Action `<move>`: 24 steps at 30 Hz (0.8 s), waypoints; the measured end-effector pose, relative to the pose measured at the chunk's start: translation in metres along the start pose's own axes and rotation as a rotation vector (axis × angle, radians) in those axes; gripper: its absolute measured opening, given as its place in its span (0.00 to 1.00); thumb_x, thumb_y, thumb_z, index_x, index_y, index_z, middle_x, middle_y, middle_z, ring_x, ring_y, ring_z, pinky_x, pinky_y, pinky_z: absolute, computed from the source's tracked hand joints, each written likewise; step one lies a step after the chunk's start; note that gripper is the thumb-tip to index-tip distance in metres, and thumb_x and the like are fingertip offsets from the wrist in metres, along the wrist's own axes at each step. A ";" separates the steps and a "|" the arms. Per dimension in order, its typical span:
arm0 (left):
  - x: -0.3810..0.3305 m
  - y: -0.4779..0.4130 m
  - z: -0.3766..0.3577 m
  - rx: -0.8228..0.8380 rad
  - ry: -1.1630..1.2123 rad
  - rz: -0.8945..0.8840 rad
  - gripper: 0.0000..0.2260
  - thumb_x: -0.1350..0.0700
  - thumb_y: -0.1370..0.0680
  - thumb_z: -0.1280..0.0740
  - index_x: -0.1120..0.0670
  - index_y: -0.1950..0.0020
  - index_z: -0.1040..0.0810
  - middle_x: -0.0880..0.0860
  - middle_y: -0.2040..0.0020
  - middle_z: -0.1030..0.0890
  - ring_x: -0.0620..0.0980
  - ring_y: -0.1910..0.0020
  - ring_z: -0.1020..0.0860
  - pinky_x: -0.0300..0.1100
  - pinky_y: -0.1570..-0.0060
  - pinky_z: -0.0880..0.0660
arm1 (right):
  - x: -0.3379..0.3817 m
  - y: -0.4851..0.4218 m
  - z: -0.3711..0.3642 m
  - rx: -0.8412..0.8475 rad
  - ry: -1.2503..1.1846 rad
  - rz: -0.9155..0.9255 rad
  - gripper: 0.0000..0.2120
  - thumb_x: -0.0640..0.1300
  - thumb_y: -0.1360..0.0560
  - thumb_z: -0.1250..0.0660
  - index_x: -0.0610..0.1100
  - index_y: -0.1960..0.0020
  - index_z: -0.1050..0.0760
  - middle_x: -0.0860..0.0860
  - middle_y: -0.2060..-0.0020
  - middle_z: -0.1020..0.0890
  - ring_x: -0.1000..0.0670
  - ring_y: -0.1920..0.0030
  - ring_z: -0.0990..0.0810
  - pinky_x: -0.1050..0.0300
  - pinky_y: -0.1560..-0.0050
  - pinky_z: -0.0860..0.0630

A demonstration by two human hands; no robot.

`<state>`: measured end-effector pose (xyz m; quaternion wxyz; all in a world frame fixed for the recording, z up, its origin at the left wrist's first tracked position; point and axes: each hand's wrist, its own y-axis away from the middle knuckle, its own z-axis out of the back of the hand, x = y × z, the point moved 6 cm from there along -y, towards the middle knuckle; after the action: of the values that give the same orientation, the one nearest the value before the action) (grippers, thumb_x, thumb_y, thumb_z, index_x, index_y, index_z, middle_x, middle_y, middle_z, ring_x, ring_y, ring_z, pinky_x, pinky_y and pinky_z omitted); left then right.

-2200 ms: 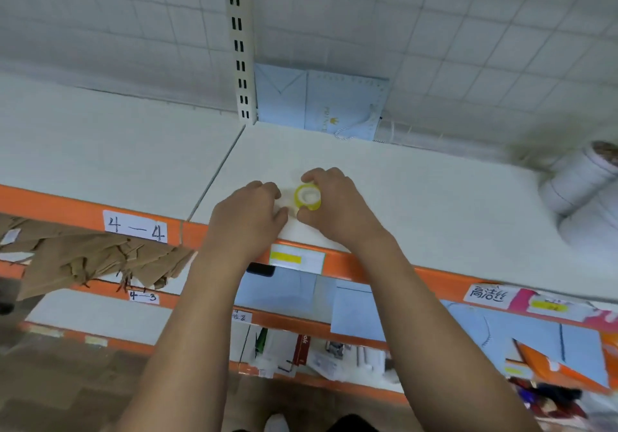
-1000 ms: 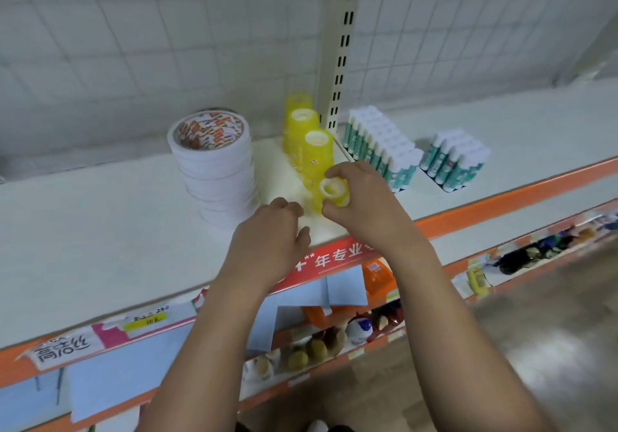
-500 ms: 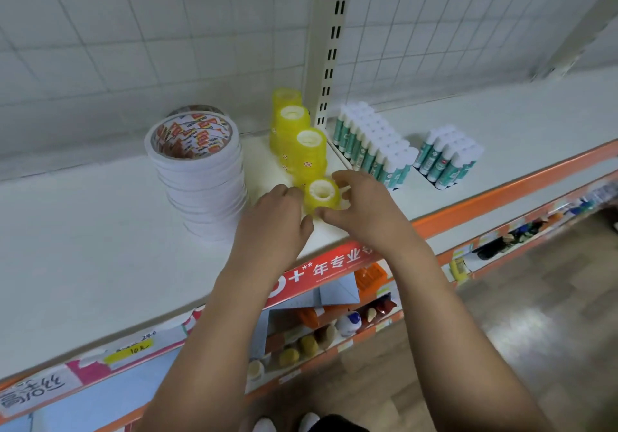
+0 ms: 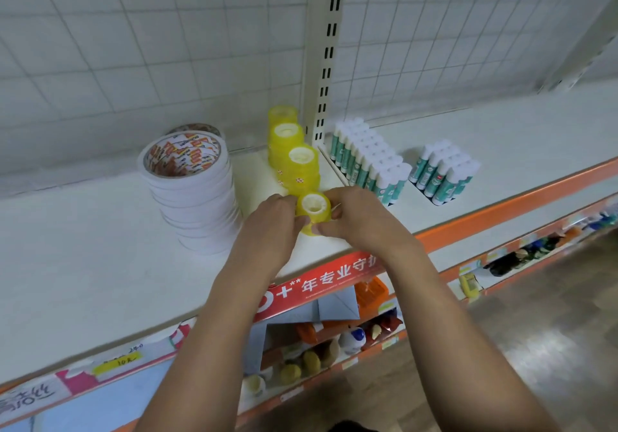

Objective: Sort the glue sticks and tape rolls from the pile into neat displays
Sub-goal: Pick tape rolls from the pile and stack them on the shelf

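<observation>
The left hand [image 4: 271, 227] and right hand [image 4: 361, 221] both pinch a small yellow tape roll [image 4: 313, 206], just in front of the yellow stacks [image 4: 302, 167] on the shelf [image 4: 100, 257]. A bump could tip the nearest stack (it looks tall), I think.

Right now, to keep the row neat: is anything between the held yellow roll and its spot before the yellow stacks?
Nothing visible. Left hand and right hand grip the yellow roll directly before the yellow stacks.
</observation>
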<state>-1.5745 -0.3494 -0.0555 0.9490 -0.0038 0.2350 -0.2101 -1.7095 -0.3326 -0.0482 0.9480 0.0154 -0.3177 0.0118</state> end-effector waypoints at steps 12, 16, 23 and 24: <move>-0.002 0.012 -0.017 -0.077 0.163 0.115 0.11 0.59 0.19 0.38 0.57 0.38 0.25 0.59 0.44 0.24 0.58 0.47 0.24 0.45 0.48 0.31 | -0.015 -0.002 -0.015 -0.104 -0.015 0.084 0.18 0.50 0.30 0.25 0.43 0.45 0.22 0.47 0.56 0.24 0.48 0.52 0.26 0.60 0.58 0.37; -0.009 0.016 -0.014 -0.113 0.170 0.142 0.09 0.60 0.20 0.38 0.57 0.41 0.23 0.59 0.47 0.23 0.57 0.48 0.24 0.47 0.48 0.29 | -0.015 0.001 -0.016 -0.129 -0.073 0.092 0.20 0.51 0.30 0.25 0.40 0.44 0.22 0.44 0.54 0.21 0.48 0.48 0.27 0.56 0.55 0.32; -0.023 0.040 0.007 -0.232 -0.038 0.336 0.13 0.55 0.23 0.33 0.59 0.41 0.23 0.58 0.46 0.22 0.59 0.49 0.22 0.52 0.50 0.25 | -0.022 0.020 0.006 -0.075 -0.035 0.129 0.26 0.49 0.28 0.26 0.40 0.35 0.28 0.42 0.43 0.25 0.45 0.42 0.26 0.51 0.44 0.29; -0.031 0.043 0.013 -0.277 -0.057 0.332 0.12 0.54 0.23 0.33 0.57 0.42 0.23 0.56 0.47 0.21 0.58 0.50 0.22 0.52 0.51 0.24 | -0.025 0.025 0.013 -0.084 -0.036 0.129 0.26 0.49 0.27 0.27 0.41 0.34 0.29 0.43 0.41 0.26 0.46 0.42 0.25 0.51 0.43 0.28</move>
<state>-1.5764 -0.2988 -0.0346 0.9673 -0.1012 0.2320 -0.0166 -1.7384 -0.3080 -0.0521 0.9392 -0.0447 -0.3353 0.0594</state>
